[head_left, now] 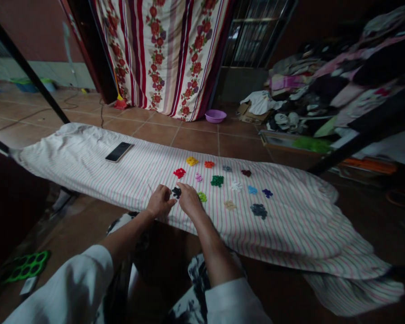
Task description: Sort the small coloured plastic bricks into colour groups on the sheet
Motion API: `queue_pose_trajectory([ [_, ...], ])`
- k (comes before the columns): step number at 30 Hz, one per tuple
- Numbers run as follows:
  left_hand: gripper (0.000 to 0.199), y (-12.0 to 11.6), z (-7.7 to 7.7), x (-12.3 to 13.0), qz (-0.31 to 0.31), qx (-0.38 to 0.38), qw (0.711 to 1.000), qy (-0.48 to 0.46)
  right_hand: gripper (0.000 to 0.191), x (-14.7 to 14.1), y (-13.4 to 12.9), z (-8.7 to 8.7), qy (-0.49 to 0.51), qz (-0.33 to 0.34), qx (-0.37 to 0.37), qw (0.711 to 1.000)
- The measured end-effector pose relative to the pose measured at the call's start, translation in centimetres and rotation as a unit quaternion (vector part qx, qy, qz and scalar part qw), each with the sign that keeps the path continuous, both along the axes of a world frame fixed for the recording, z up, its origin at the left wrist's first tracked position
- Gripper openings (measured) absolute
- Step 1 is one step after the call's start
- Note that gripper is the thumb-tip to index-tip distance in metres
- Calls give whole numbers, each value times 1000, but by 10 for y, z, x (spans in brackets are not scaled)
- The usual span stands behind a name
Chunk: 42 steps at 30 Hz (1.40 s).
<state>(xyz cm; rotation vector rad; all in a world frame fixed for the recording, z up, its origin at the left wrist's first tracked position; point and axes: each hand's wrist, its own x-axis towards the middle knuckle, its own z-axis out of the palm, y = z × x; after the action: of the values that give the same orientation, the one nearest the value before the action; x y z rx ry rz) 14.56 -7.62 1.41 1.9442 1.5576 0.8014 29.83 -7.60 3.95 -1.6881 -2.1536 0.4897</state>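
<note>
A: Where are the small black pieces [176,192] found?

B: They are gathered in a loose pile on the striped cloth [138,175], between the two hands and toward the near edge.

A: And how are the hands held?

B: The left hand [161,201] is half curled at the pile's left side, thumb extended; the right hand [189,199] is bent in from the right, fingers partly closed. Whether a piece is pinched by either cannot be told.

A: What could be upset?

B: The lime-green pile [202,196] is set just beside the right hand, so colours could be mixed by an outward sweep of the wrist. The red pile [179,173], just beyond, could be scattered by overreaching fingertips.

A: Is any risk posed by the cloth?

B: It is creased and draped loosely; if it were tugged by the right forearm [214,245], several piles could be shifted at once, and black pieces could be spilled onto the tiled floor [155,130].
</note>
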Motion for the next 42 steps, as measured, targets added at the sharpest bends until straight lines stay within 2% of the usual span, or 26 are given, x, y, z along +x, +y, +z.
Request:
queue_pose_trajectory([
  [13,22,-1,0,1,-1,10,1000,18,50,0,0,-1,21,7,14,1000],
  [21,16,-6,0,3,-1,42,999,19,50,8,4,-1,105,-18,113,988],
  [24,12,-11,0,4,8,59,998,16,49,20,11,-1,135,-46,161,977],
  [28,14,-15,0,7,30,83,996,-2,47,41,23,-4,178,-119,219,952],
  [33,15,-13,-3,8,61,82,995,-18,44,60,30,-5,213,-178,228,933],
  [37,15,-9,-2,1,63,60,995,-53,43,73,32,-5,221,-216,245,919],
  [42,22,1,5,0,120,7,988,-97,37,84,38,-6,220,-239,289,901],
])
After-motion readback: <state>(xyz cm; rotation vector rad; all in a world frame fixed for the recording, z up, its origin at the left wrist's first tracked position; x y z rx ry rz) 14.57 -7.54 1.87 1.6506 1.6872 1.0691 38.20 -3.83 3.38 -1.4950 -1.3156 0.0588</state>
